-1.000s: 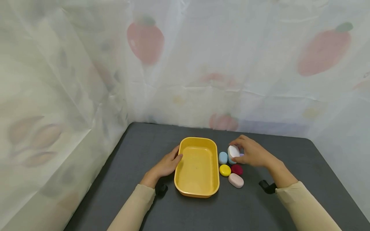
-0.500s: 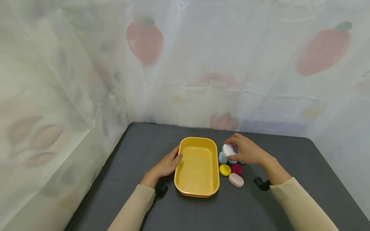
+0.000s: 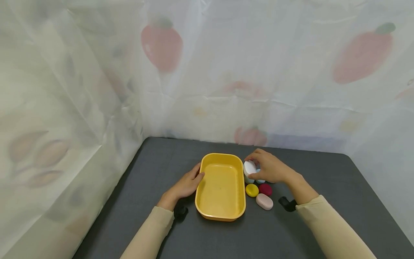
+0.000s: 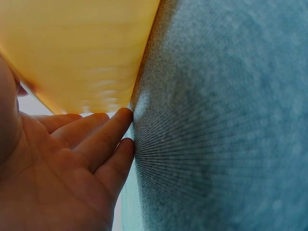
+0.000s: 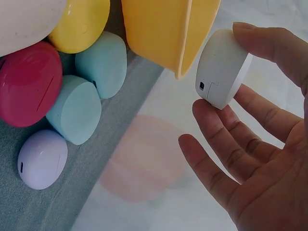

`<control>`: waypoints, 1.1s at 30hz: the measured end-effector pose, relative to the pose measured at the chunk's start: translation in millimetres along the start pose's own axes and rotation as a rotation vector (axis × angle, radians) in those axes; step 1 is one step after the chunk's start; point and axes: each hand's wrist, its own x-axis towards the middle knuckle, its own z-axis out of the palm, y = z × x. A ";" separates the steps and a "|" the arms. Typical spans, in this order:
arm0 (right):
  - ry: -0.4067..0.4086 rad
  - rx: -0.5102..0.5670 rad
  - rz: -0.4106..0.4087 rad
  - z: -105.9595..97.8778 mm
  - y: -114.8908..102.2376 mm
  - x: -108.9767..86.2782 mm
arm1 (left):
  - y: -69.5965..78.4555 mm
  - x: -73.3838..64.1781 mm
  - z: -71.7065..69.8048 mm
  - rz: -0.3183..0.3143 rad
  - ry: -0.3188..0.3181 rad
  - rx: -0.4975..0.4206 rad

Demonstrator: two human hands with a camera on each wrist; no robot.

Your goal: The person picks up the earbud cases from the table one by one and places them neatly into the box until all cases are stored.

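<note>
Since the first head frame, the white case (image 3: 249, 168) and the right hand (image 3: 271, 167) have moved left, towards the yellow tray (image 3: 220, 190); the left hand (image 3: 184, 183) and the tray have hardly shifted. The right hand pinches the case, thumb on its near side, fingertips on the far side, the little finger free of it; the forearm slants in from the right. The left hand grasps the tray's left wall, thumb over the rim, fingers against the outside. The key relation: the tray lies directly left of the case, which is outside it, just beside the right rim; whether they touch I cannot tell. The tray's long axis runs away from the person, the case's roughly alongside it. Farther out, two light-blue cases (image 5: 102, 65) (image 5: 77, 110) sit under the right hand, with yellow (image 3: 252, 190), crimson (image 3: 265, 189) and pale-pink (image 3: 264, 201) pieces nearer the person and a lilac one (image 5: 42, 160) beyond, all on the dark table (image 3: 207, 237)
</note>
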 end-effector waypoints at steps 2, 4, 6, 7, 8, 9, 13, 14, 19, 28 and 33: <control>-0.003 -0.003 0.002 0.3 -1.3 1.5 | 0.1 -0.2 -0.1 0.000 -0.004 -0.003; -0.005 -0.008 -0.001 0.6 -2.2 3.3 | 0.0 0.3 -0.3 0.001 -0.004 -0.005; -0.008 -0.011 -0.001 0.6 -3.5 5.2 | 0.0 0.5 -0.7 -0.001 -0.005 -0.007; -0.009 -0.013 0.000 0.5 -4.2 6.2 | -0.1 0.6 -1.0 -0.002 -0.005 -0.008; -0.012 -0.014 0.000 0.3 -5.0 7.2 | -0.2 0.6 -1.2 0.001 -0.003 -0.006; -0.014 -0.015 -0.001 0.2 -5.8 8.2 | 0.1 0.7 -1.5 -0.001 -0.002 -0.007; -0.021 -0.012 -0.008 -0.2 -9.3 11.8 | 0.9 0.0 -2.2 -0.006 0.004 -0.002; -0.022 -0.012 -0.010 -0.2 -10.2 12.6 | 1.0 -0.2 -2.3 -0.008 0.005 0.001; -0.027 -0.017 -0.017 0.5 -14.0 16.7 | -0.1 0.0 -1.6 -0.012 0.008 0.009; -0.045 -0.009 -0.004 4.5 -19.2 22.3 | 2.1 -1.3 -0.7 -0.024 0.006 0.006; -0.051 -0.011 -0.001 7.7 -17.1 25.7 | 1.9 -0.4 0.1 -0.024 0.002 0.001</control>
